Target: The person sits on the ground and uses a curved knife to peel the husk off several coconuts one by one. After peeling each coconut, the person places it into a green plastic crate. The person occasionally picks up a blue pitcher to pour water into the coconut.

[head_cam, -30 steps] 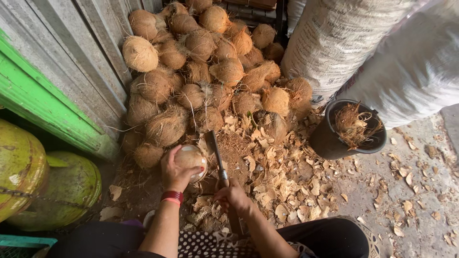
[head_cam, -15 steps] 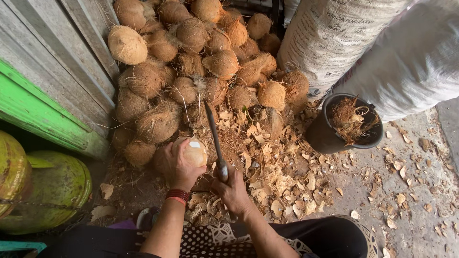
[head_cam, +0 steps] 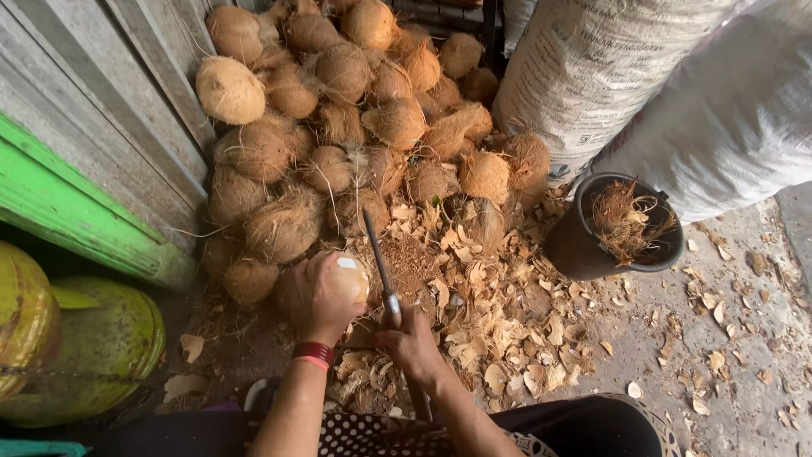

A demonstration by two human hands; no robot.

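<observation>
Brown-husked coconut is sitting gripped in the left hand; the right hand is clenching a knife just right of it.

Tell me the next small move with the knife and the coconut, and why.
Probably bring the knife down against the coconut for another paring cut. The left hand grips the coconut with a pale pared patch facing up, brown husk remains around it, and the right hand holds the blade raised just beside it, over the husk chips.
</observation>
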